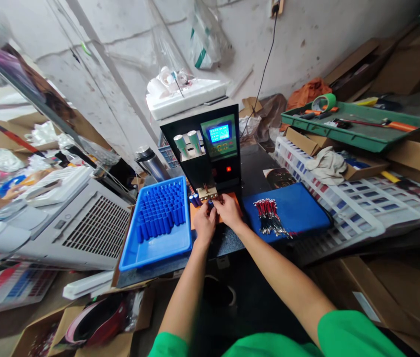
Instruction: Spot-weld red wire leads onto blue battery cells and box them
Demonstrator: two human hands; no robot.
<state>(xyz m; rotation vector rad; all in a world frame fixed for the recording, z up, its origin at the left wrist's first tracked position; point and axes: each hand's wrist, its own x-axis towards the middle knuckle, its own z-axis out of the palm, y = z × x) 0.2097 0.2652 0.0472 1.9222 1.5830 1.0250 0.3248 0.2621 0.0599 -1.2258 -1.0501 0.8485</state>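
Both my hands meet at the electrodes [207, 191] of a black spot welder [220, 168] with a lit blue screen. My left hand [204, 222] is closed round a blue cylindrical battery cell [210, 204], which shows only in part between the fingers. Close against it, my right hand [228, 210] pinches at the cell's end under the electrodes; what its fingertips hold is hidden. Just left of the electrodes stand a few more blue cells [195, 200]. A blue tray [153, 253] of upright cells is on the left. Red and black wire leads [269, 215] lie bundled at the right.
Under the leads is a blue mat [299, 208]. A steel flask [152, 162] stands behind the tray. White foam [185, 99] tops the welder. On the right, a green tray [362, 131] of tools sits above white crates [329, 203]. Another person's hand [12, 192] shows far left.
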